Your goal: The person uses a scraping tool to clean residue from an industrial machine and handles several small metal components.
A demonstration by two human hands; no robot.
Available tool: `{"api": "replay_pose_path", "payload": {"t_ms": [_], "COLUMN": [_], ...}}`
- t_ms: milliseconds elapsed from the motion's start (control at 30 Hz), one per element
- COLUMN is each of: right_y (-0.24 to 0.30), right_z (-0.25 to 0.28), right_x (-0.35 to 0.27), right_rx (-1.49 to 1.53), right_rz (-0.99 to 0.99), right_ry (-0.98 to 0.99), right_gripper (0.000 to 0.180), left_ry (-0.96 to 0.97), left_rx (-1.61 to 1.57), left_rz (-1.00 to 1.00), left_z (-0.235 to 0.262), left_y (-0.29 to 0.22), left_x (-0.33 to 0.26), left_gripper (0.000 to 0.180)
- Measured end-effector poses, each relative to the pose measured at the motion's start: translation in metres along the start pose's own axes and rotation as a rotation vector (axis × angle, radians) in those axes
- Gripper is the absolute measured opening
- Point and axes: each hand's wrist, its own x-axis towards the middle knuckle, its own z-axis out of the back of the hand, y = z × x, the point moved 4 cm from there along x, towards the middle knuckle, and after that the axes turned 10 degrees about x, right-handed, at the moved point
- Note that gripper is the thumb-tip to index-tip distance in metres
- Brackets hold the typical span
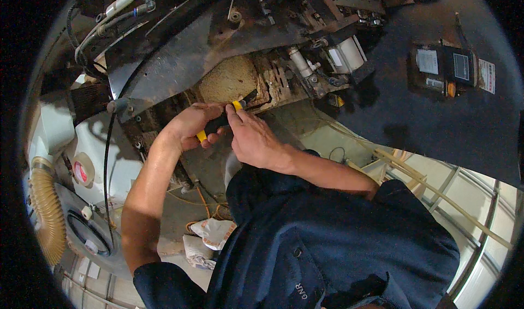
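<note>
Nearest the camera: a dark blue shirt (pixel 327 243), both forearms reaching up from it. Left hand (pixel 191 126) is curled closed around the black-and-yellow handle of a tool (pixel 221 121). Right hand (pixel 251 137) rests over the same tool, fingers bent and fingertips pressing near its yellow band; whether it fully grips is not clear. The tool's dark tip meets a rusty, crusted opening (pixel 234 80) in the underside of a machine.

Surface: pale concrete floor (pixel 322 140), with crumpled white rags (pixel 210 238) below the left arm. Left: a white housing (pixel 123 167) with a round red-and-white label (pixel 81 172), and a ribbed tan hose (pixel 46 211).

Farther: a dark steel plate (pixel 185 52), a white cylinder (pixel 346 55), grey hoses (pixel 117 14). Far right: a dark panel (pixel 436 112) carrying rectangular white and black labels (pixel 453 66).
</note>
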Motion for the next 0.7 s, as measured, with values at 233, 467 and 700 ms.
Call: {"api": "replay_pose_path", "payload": {"t_ms": [233, 467, 700], "right_y": [0.003, -0.01, -0.007], "right_z": [0.002, 0.019, 0.052], "right_x": [-0.014, -0.026, -0.025], "right_rx": [-0.067, -0.138, -0.144], "right_rz": [-0.003, 0.028, 0.067], "right_ry": [0.094, 0.081, 0.131], "right_gripper": [0.06, 0.062, 0.056], "left_ry": [-0.058, 0.036, -0.025], "left_rx": [-0.406, -0.666, -0.911], "left_rz": [-0.121, -0.171, -0.191], "left_z": [-0.029, -0.066, -0.097], "left_y": [0.043, 0.043, 0.041], "left_x": [0.008, 0.019, 0.031], "left_gripper": [0.026, 0.025, 0.024]}}
